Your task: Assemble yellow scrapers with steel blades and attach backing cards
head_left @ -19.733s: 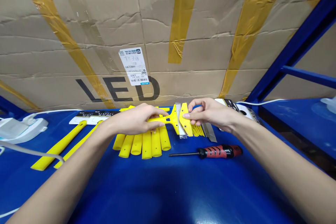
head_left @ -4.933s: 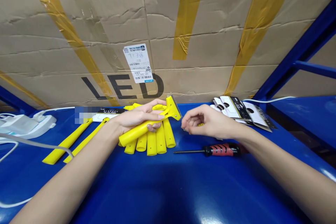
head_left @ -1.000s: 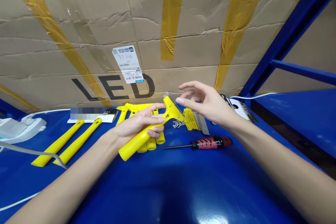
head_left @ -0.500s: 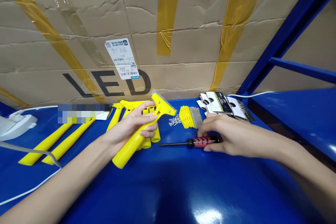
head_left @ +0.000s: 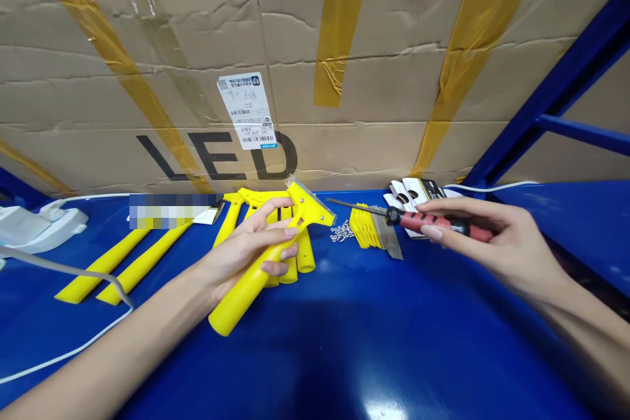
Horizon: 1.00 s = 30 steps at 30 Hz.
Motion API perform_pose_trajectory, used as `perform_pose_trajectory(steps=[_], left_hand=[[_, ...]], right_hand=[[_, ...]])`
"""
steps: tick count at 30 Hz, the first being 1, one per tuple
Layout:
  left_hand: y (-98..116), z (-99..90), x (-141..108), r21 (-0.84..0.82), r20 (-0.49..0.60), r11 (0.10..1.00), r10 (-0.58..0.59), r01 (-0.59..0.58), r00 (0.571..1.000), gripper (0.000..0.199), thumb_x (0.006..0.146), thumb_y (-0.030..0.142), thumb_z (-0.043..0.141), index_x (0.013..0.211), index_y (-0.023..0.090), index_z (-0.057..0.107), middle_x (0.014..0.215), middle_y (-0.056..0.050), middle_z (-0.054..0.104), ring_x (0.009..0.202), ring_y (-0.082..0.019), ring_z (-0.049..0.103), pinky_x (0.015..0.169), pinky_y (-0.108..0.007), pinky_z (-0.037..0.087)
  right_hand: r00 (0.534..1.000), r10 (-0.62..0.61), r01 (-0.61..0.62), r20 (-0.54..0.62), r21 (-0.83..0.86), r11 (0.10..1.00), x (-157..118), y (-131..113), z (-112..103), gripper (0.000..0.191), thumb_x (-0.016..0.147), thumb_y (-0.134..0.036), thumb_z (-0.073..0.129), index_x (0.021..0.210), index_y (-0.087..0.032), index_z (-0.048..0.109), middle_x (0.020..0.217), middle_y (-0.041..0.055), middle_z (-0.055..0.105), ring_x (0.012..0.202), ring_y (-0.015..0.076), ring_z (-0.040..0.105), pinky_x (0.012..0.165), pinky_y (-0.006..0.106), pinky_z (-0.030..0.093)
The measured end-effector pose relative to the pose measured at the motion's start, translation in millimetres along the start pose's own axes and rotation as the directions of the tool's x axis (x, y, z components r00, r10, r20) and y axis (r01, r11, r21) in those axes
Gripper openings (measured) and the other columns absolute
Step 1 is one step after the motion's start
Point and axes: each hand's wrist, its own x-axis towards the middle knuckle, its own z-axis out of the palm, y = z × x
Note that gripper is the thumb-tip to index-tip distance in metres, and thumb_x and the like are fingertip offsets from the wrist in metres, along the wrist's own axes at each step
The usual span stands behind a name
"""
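Observation:
My left hand (head_left: 268, 243) is wrapped round the handle of a yellow scraper (head_left: 241, 295), its head tilted up with two screws and a blade along the edge. My right hand (head_left: 502, 243) grips a red and black screwdriver (head_left: 428, 222) above the table, the shaft pointing left toward the scraper head, tip apart from it. Beneath the shaft lie a pile of small screws (head_left: 340, 231), a stack of yellow head plates (head_left: 365, 226) and several metal blades (head_left: 391, 239). More yellow scraper handles (head_left: 306, 252) lie behind my left hand.
Two yellow scrapers (head_left: 142, 262) with a card lie at the left, near a white device (head_left: 59, 230) and its cable. Folded printed cards (head_left: 406, 193) rest at the back right. A large taped cardboard box (head_left: 384, 111) and a blue frame (head_left: 556, 92) bound the blue table (head_left: 315, 354).
My right hand has lifted the screwdriver off the table and raised it, its tip now close to the scraper head. My left hand still holds the scraper. The view has shifted slightly.

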Motion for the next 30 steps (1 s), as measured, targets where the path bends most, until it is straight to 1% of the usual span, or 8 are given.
perform_pose_trajectory(steps=[3, 10, 16, 20, 22, 26, 28, 30], left_hand=[[4.0, -5.5, 0.3, 0.004, 0.003, 1.000, 0.009, -0.009, 1.000, 0.044, 0.086, 0.005, 0.065, 0.118, 0.028, 0.047, 0.081, 0.001, 0.056, 0.055, -0.006, 0.052, 0.040, -0.010, 0.033], [6.9, -3.0, 4.1, 0.019, 0.017, 1.000, -0.020, 0.020, 1.000, 0.046, 0.084, 0.006, 0.067, 0.119, 0.027, 0.046, 0.080, 0.001, 0.057, 0.053, -0.006, 0.052, 0.039, -0.011, 0.034], [5.0, -0.6, 4.5, 0.028, 0.005, 1.000, -0.011, 0.010, 1.000, 0.041, 0.085, 0.006, 0.067, 0.114, 0.027, 0.047, 0.076, 0.002, 0.055, 0.055, -0.007, 0.052, 0.039, -0.010, 0.033], [2.2, 2.9, 2.7, 0.083, -0.013, 0.996, 0.046, -0.045, 0.999, 0.043, 0.085, 0.010, 0.069, 0.116, 0.027, 0.047, 0.072, 0.003, 0.055, 0.051, -0.006, 0.048, 0.039, -0.010, 0.032], [-1.3, 7.8, 0.3, 0.143, -0.018, 0.987, 0.078, -0.075, 0.997, 0.041, 0.087, 0.015, 0.070, 0.117, 0.028, 0.046, 0.069, 0.004, 0.054, 0.048, -0.005, 0.045, 0.040, -0.011, 0.033], [-12.8, 19.3, -5.5, 0.247, -0.106, 0.963, 0.137, -0.108, 0.985, 0.042, 0.086, 0.021, 0.073, 0.115, 0.028, 0.045, 0.073, 0.005, 0.055, 0.050, -0.005, 0.045, 0.042, -0.013, 0.036], [-19.2, 23.2, -7.6, 0.267, -0.160, 0.955, 0.179, -0.132, 0.971, 0.043, 0.085, 0.023, 0.074, 0.115, 0.028, 0.044, 0.076, 0.004, 0.055, 0.053, -0.006, 0.046, 0.042, -0.014, 0.036], [-24.9, 25.8, -9.4, 0.272, -0.180, 0.948, 0.221, -0.167, 0.959, 0.044, 0.085, 0.025, 0.074, 0.116, 0.027, 0.043, 0.076, 0.004, 0.056, 0.055, -0.007, 0.047, 0.042, -0.014, 0.035]], right_hand=[[0.999, 0.033, -0.033, -0.015, 0.045, 0.998, -3.3, -0.4, -0.9, 0.021, 0.077, -0.033, 0.081, 0.097, -0.028, 0.080, 0.096, 0.0068, 0.081, 0.094, 0.0287, 0.076, 0.089, 0.042, 0.061], [0.997, 0.026, -0.026, -0.068, -0.004, 1.000, -6.0, -4.0, 5.2, 0.019, 0.075, -0.030, 0.082, 0.094, -0.026, 0.081, 0.093, 0.0079, 0.081, 0.087, 0.0264, 0.077, 0.080, 0.035, 0.063], [0.993, -0.078, 0.071, -0.090, -0.074, 0.995, -4.1, -2.6, 6.0, 0.019, 0.075, -0.036, 0.082, 0.091, -0.027, 0.081, 0.091, 0.0036, 0.081, 0.082, 0.0240, 0.077, 0.076, 0.036, 0.064], [0.952, -0.301, 0.280, -0.061, -0.229, 0.932, -7.0, -10.1, 7.6, 0.018, 0.080, -0.035, 0.078, 0.097, -0.029, 0.079, 0.106, 0.0055, 0.078, 0.099, 0.0290, 0.072, 0.085, 0.045, 0.059], [0.937, -0.339, 0.298, -0.086, -0.310, 0.903, -10.0, -16.2, 10.2, 0.019, 0.084, -0.038, 0.074, 0.101, -0.029, 0.077, 0.106, 0.0064, 0.076, 0.095, 0.0290, 0.071, 0.079, 0.044, 0.058], [0.990, -0.097, 0.074, -0.100, -0.208, 0.975, -12.2, -25.3, 8.9, 0.027, 0.091, -0.050, 0.064, 0.109, -0.030, 0.065, 0.077, 0.0025, 0.071, 0.059, 0.0197, 0.063, 0.055, 0.035, 0.052], [0.999, -0.012, 0.014, 0.034, -0.071, 0.997, -10.1, -25.2, 3.3, 0.032, 0.090, -0.052, 0.063, 0.113, -0.030, 0.060, 0.075, 0.0006, 0.068, 0.058, 0.0177, 0.062, 0.054, 0.032, 0.052], [0.987, -0.016, 0.013, 0.157, 0.017, 1.000, -7.5, -21.9, -1.6, 0.032, 0.090, -0.051, 0.064, 0.111, -0.028, 0.059, 0.081, 0.0017, 0.068, 0.068, 0.0180, 0.066, 0.062, 0.031, 0.054]])
